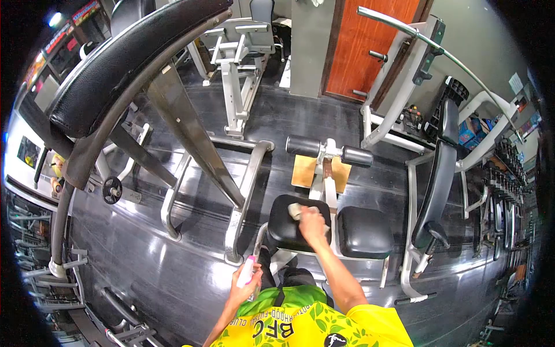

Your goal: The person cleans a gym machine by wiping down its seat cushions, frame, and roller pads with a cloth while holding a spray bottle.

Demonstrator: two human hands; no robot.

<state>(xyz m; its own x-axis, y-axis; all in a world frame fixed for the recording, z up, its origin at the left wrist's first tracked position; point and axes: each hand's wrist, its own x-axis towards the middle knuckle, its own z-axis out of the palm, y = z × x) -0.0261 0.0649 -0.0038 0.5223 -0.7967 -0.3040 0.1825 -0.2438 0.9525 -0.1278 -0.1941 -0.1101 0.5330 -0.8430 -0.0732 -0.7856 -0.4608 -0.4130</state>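
Observation:
My right hand is closed on a pale cloth and presses it onto a black padded seat. Most of the cloth is hidden under the fingers, with a bit showing past them on either side. In my left hand is a spray bottle with a white and pink top, held upright to the left of the seat. The bottle's lower part is covered by my fingers. A second black padded seat sits just right of the first, on the same frame.
Black foam rollers stand beyond the seats. At the left, a large machine with a black pad rises close to me. A bench with an upright backrest and a barbell are on the right. A wooden door is behind.

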